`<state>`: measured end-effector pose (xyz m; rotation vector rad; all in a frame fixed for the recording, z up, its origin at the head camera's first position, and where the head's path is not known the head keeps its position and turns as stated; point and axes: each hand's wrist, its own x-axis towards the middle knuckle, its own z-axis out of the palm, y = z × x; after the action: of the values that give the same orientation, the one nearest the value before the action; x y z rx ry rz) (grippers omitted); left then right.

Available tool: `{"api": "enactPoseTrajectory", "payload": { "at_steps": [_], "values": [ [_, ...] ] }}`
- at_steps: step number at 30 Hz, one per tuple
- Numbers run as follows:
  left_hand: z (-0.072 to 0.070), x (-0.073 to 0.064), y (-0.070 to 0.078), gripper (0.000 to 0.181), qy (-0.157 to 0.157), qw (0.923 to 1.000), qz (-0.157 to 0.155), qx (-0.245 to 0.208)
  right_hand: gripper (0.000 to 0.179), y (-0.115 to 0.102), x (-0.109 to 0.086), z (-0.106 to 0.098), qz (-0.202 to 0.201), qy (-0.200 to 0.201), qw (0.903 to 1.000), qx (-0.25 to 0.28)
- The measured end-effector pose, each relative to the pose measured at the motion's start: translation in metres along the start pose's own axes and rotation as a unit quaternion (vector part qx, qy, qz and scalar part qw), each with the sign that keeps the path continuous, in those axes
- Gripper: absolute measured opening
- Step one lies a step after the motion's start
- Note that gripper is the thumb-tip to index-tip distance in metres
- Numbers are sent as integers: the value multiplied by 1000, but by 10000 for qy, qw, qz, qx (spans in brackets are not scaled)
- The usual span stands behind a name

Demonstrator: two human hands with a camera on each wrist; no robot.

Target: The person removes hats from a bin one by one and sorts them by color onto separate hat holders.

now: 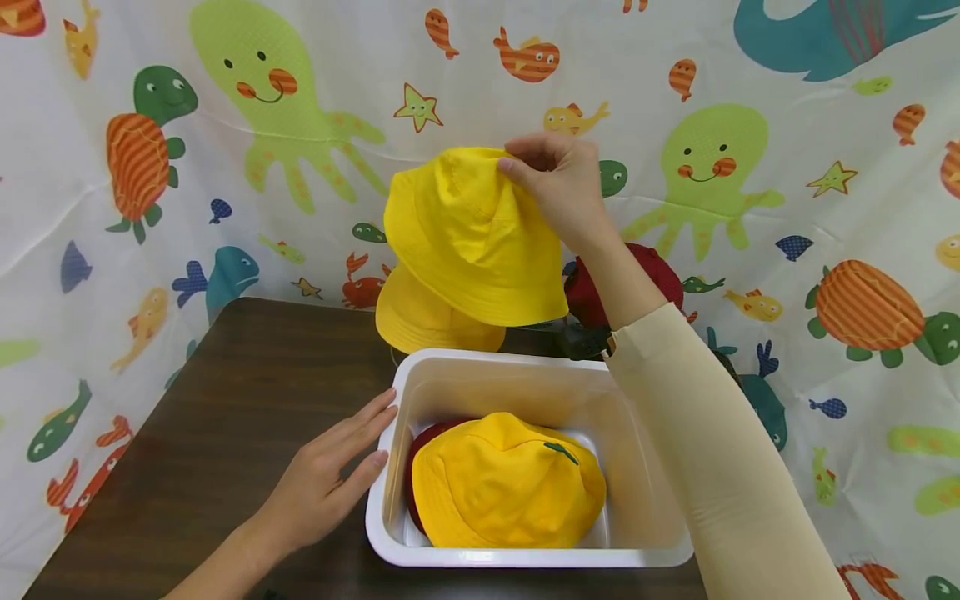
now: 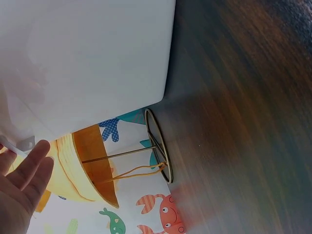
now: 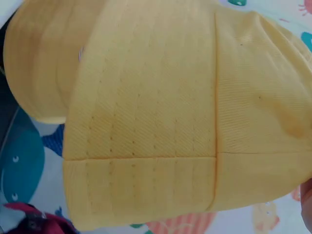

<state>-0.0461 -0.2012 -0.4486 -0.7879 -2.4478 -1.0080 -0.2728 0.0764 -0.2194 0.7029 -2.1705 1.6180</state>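
My right hand [image 1: 558,179] pinches the crown of a yellow bucket hat [image 1: 480,242] between thumb and fingers, raised behind the white bin [image 1: 525,557]. In the right wrist view this hat's stitched brim [image 3: 146,122] fills most of the picture, with a fingertip at the right edge. A second yellow hat [image 1: 431,321] sits lower behind it, on a wire stand [image 2: 158,146]. With fairly straight fingers, my left hand [image 1: 322,479] touches the bin's left rim. Inside the bin lies another yellow hat [image 1: 502,492] with a small green mark, over a dark red one [image 1: 417,475].
A dark red cap [image 1: 660,275] stands at the back right, partly hidden by my right forearm. The dark wooden table [image 1: 247,400] ends at a white curtain [image 1: 315,250] printed with sea animals.
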Motion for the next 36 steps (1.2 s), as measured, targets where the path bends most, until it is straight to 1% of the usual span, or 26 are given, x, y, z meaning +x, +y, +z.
{"api": "enactPoseTrajectory", "payload": {
  "at_steps": [6,13,16,19,24,29,32,36],
  "values": [
    [-1,1,1,66,18,10000,44,-24,16,13,-2,12,155,-6,9998,86],
    [0,0,0,67,3,10000,29,-52,15,28,-7,24,386,5,9993,-25],
    [0,0,-1,67,10,10000,33,-72,16,34,-8,28,354,-9,9994,8],
    [0,0,-1,68,-8,9999,-8,-107,17,39,-9,32,353,-77,9993,-66],
    [0,0,0,68,-40,9999,-55,-117,19,44,-13,38,456,-293,9981,-288],
    [0,-1,-1,67,-28,9999,-39,-88,19,47,-17,46,448,-458,9969,-454],
    [0,-1,-2,67,-5,10000,-18,-88,19,48,-19,50,461,-559,9950,-689],
    [1,-1,-2,67,-6,9999,-17,-110,20,50,-21,53,636,-672,9907,-994]
  ]
}}
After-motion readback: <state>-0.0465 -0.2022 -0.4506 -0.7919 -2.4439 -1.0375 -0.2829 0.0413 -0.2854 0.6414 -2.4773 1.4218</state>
